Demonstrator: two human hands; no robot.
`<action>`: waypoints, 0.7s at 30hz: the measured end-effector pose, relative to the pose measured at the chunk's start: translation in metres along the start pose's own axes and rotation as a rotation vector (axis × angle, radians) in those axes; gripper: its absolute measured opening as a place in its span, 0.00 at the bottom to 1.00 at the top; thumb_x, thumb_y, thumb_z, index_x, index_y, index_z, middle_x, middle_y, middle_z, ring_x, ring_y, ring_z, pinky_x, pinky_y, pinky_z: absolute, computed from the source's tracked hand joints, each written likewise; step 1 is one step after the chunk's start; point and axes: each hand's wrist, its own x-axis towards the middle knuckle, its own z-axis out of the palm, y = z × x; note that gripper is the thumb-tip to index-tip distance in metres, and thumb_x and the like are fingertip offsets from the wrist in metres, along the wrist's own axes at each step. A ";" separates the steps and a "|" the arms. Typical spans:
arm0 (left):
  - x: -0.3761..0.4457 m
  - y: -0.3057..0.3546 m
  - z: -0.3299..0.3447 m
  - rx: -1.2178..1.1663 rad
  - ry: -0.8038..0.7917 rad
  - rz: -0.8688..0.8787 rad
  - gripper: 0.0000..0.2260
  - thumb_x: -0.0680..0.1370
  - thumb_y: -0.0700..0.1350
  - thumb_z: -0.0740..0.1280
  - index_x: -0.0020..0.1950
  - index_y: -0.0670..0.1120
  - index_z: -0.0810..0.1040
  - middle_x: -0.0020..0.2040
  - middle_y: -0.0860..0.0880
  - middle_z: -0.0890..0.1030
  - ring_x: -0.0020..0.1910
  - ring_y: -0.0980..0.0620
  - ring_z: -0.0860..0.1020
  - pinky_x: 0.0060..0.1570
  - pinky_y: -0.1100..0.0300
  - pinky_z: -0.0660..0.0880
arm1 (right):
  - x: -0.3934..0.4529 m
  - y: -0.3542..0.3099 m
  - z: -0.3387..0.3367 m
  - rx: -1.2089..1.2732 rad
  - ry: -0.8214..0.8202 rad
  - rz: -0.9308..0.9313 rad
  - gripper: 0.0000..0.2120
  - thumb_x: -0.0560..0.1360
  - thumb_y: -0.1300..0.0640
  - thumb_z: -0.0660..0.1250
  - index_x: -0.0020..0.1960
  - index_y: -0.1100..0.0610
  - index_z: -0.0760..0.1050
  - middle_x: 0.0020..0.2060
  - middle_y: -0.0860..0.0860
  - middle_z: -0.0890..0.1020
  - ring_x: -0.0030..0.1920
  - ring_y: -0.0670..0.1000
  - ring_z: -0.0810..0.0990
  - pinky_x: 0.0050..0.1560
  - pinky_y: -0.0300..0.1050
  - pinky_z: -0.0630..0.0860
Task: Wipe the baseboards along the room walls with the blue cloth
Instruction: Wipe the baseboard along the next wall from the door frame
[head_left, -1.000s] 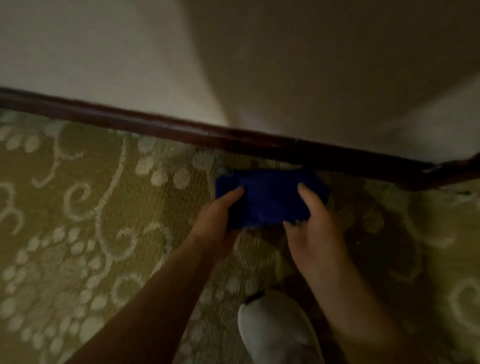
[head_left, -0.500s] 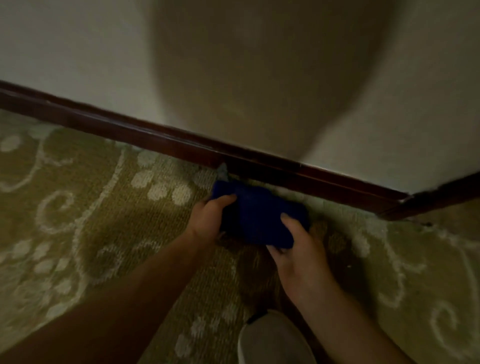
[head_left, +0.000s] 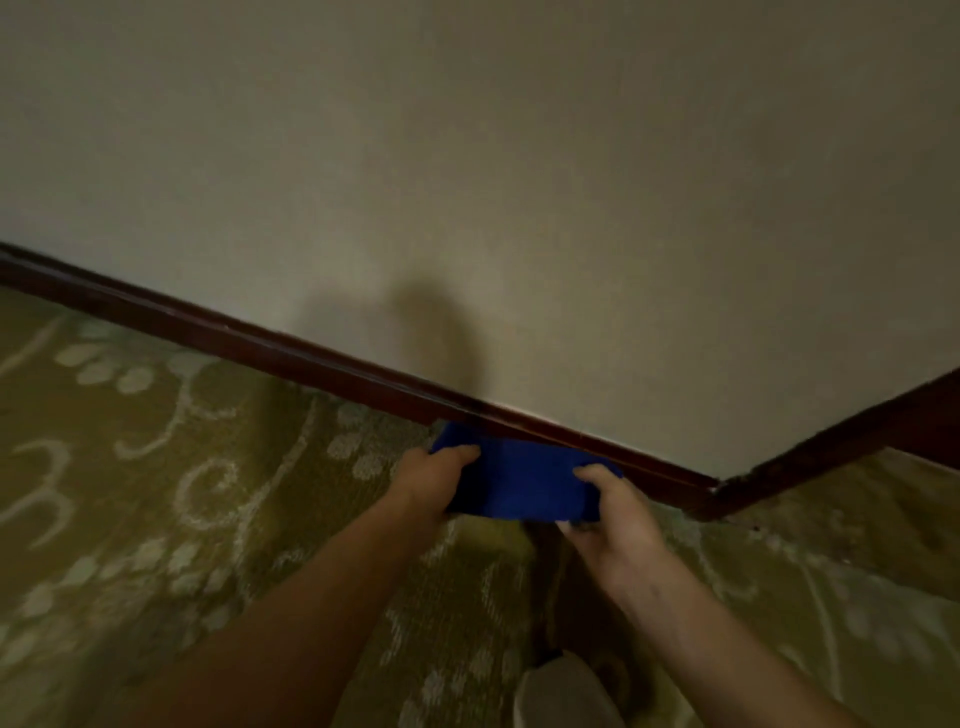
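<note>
1. The baseboard (head_left: 291, 358), dark reddish wood, ran from the far left down toward the right, where it met a second length (head_left: 841, 447) at an outward wall corner; two lengths were in view.
2. Half a second earlier the cloth was held above the carpet a little short of the wood; now it was raised and its far edge touched the lower face of the first length. I judge this meant wiping contact was just being made, with nearly all of the visible run left to do.
3. The left hand (head_left: 428, 480) gripped the left end of the cloth, thumb on top and fingers curled under it.
4. The blue cloth (head_left: 519, 480), one folded piece, was stretched between both hands just left of the corner, off the carpet and against the baseboard.
5. The right hand (head_left: 615, 512) pinched the right end, thumb over the top edge and fingers folded beneath.
6. Compared with a second ago the view showed more wall (head_left: 467, 156) and less floor, and the shoe (head_left: 566, 696) had dropped to the bottom edge, so the person seemed to have leaned in.
7. Counted: two hands, one cloth, two baseboard lengths, one shoe, one patterned green carpet (head_left: 156, 493), and one dark shadow on the wall above the cloth.
</note>
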 end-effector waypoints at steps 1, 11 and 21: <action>-0.008 0.004 0.000 0.011 0.007 0.012 0.23 0.77 0.41 0.71 0.70 0.35 0.70 0.62 0.37 0.78 0.56 0.38 0.80 0.48 0.48 0.78 | -0.006 -0.003 0.002 -0.049 0.026 0.003 0.15 0.77 0.63 0.64 0.64 0.60 0.73 0.49 0.57 0.82 0.42 0.54 0.81 0.29 0.44 0.77; -0.004 -0.008 -0.003 -0.040 -0.067 -0.116 0.22 0.80 0.38 0.68 0.72 0.39 0.70 0.65 0.37 0.78 0.60 0.38 0.79 0.49 0.48 0.79 | -0.008 -0.011 0.012 -0.179 0.139 -0.070 0.04 0.78 0.65 0.65 0.54 0.61 0.74 0.44 0.58 0.81 0.39 0.55 0.80 0.29 0.46 0.78; 0.081 -0.026 0.039 -0.291 0.037 -0.224 0.31 0.79 0.43 0.69 0.79 0.42 0.60 0.75 0.40 0.68 0.70 0.38 0.70 0.70 0.41 0.70 | 0.068 0.013 0.054 -0.067 0.414 -0.194 0.23 0.79 0.63 0.66 0.72 0.61 0.67 0.59 0.55 0.76 0.62 0.58 0.77 0.64 0.54 0.75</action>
